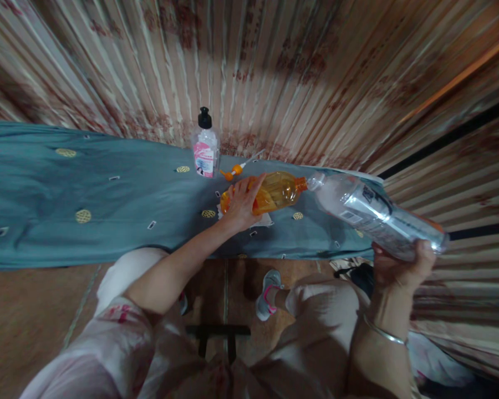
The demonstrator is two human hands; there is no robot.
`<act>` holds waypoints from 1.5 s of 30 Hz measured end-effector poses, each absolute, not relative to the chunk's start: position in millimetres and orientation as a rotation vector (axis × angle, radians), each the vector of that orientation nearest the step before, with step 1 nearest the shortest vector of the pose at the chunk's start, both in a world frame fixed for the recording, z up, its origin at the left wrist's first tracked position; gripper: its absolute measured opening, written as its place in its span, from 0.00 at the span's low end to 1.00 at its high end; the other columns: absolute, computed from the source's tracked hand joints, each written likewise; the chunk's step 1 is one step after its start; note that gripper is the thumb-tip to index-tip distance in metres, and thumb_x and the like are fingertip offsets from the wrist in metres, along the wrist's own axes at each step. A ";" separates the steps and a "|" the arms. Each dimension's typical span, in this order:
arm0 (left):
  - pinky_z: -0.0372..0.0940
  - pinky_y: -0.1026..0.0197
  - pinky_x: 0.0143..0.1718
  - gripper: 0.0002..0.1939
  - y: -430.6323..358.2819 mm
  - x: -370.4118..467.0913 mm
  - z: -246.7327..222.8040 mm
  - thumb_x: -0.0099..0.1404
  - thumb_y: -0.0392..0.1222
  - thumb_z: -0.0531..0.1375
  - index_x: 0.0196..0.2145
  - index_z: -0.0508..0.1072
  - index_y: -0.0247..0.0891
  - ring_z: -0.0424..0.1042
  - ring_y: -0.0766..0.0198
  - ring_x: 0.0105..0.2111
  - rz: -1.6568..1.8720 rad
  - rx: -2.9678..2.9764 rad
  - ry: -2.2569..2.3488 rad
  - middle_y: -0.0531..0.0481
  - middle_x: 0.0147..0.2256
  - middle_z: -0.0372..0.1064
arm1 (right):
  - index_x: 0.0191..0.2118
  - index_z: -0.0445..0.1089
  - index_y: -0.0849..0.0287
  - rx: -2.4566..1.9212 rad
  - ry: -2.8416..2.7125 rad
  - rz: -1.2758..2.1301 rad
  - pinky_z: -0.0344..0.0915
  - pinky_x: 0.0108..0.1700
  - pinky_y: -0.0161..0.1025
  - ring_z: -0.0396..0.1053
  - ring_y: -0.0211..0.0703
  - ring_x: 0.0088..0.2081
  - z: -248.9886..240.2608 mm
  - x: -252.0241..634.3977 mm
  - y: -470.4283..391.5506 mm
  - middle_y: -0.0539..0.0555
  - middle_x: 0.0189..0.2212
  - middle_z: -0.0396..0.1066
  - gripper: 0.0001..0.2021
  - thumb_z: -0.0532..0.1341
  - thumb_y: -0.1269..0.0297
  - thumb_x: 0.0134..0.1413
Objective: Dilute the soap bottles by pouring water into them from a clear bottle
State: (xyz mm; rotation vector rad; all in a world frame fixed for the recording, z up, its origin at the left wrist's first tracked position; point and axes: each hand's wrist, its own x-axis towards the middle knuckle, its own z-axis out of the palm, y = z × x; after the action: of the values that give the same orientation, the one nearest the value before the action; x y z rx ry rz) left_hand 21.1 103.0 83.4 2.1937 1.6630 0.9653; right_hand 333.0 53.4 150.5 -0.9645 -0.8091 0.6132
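My left hand [243, 204] is wrapped round an amber bottle [276, 193], which is tilted nearly on its side above the cloth. My right hand [405, 266] grips the base end of a large clear bottle [376, 213] with a silvery label. The mouths of the two bottles meet or almost meet. Just behind my left hand lies an orange pump top [234, 172] with a thin clear tube. Under the amber bottle a white piece of paper or cloth [263, 220] partly shows.
A clear bottle with a black cap and pink label [205, 152] stands at the back of the teal-covered table [128, 199]. Pleated curtains [249, 72] hang behind and to the right. Below are my legs, a shoe [268, 296] and a dark bar [218, 331].
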 end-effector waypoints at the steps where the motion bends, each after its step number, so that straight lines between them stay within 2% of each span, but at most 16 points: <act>1: 0.52 0.38 0.64 0.51 102.7 20.8 84.3 0.53 0.37 0.68 0.70 0.52 0.40 0.59 0.40 0.63 0.956 2.190 1.661 0.35 0.64 0.59 | 0.35 0.71 0.54 -0.966 -0.801 0.612 0.52 0.15 0.27 0.62 0.36 0.29 150.4 332.9 53.2 0.51 0.39 0.72 0.21 0.64 0.51 0.29; 12: 0.52 0.37 0.64 0.51 102.5 20.4 86.4 0.54 0.37 0.68 0.71 0.51 0.42 0.59 0.40 0.64 0.920 2.183 1.664 0.36 0.65 0.59 | 0.35 0.70 0.55 -0.983 -0.786 0.602 0.52 0.15 0.27 0.62 0.37 0.29 152.4 330.9 52.8 0.51 0.38 0.71 0.23 0.65 0.50 0.27; 17: 0.52 0.38 0.64 0.51 102.2 20.6 85.8 0.54 0.36 0.69 0.71 0.51 0.40 0.59 0.41 0.64 0.940 2.187 1.660 0.35 0.64 0.59 | 0.35 0.70 0.56 -0.989 -0.763 0.610 0.53 0.15 0.28 0.62 0.37 0.29 152.3 331.7 52.8 0.52 0.38 0.71 0.24 0.66 0.49 0.26; 26: 0.53 0.38 0.63 0.51 103.2 20.3 84.1 0.53 0.37 0.69 0.70 0.52 0.41 0.59 0.41 0.63 0.941 2.190 1.658 0.35 0.64 0.59 | 0.30 0.69 0.56 -0.985 -0.805 0.606 0.53 0.14 0.27 0.63 0.36 0.29 151.8 331.5 52.6 0.51 0.37 0.71 0.19 0.64 0.50 0.29; 36: 0.52 0.37 0.63 0.51 102.3 20.6 85.0 0.53 0.37 0.69 0.70 0.51 0.41 0.59 0.40 0.64 0.959 2.183 1.650 0.35 0.64 0.59 | 0.37 0.72 0.53 -0.978 -0.802 0.605 0.52 0.14 0.27 0.62 0.36 0.27 149.8 334.1 53.3 0.50 0.39 0.72 0.22 0.64 0.51 0.30; 45: 0.53 0.37 0.63 0.52 103.3 20.3 84.0 0.53 0.36 0.68 0.71 0.50 0.43 0.60 0.40 0.63 0.947 2.191 1.653 0.36 0.65 0.59 | 0.34 0.70 0.55 -0.989 -0.767 0.613 0.53 0.15 0.27 0.64 0.36 0.29 151.2 332.0 52.5 0.51 0.39 0.72 0.21 0.64 0.51 0.28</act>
State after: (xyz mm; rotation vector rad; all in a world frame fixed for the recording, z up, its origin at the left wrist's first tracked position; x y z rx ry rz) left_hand 20.3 103.3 84.0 2.1907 1.6528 0.9474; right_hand 332.0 52.5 151.2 -0.9890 -0.7668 0.6133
